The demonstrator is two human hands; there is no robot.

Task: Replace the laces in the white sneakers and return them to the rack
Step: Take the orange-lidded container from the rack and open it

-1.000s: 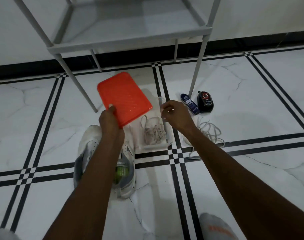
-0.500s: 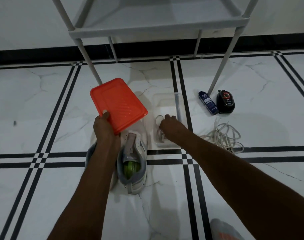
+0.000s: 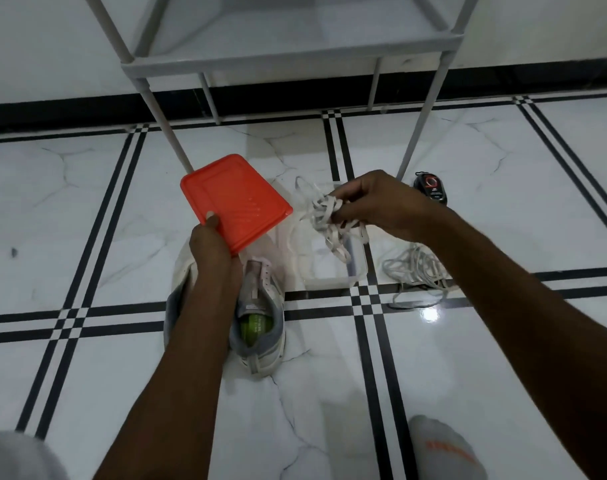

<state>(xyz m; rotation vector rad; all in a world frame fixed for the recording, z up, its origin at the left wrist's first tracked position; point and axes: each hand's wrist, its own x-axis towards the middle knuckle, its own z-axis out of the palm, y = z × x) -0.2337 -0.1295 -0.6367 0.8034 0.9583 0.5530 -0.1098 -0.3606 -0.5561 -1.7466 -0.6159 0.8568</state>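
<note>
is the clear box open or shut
Open: the left hand holds its orange lid off the clear box.

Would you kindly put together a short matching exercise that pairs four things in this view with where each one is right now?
Things:
1. orange lid
2. bundle of flat laces
3. clear container
4. loose pile of laces

Places:
A. on the floor, open, below the right hand
B. lifted in the right hand's fingers
C. held at its near edge by the left hand
D. on the floor, to the right of the clear container

Pairs: 1-C, 2-B, 3-A, 4-D
</note>
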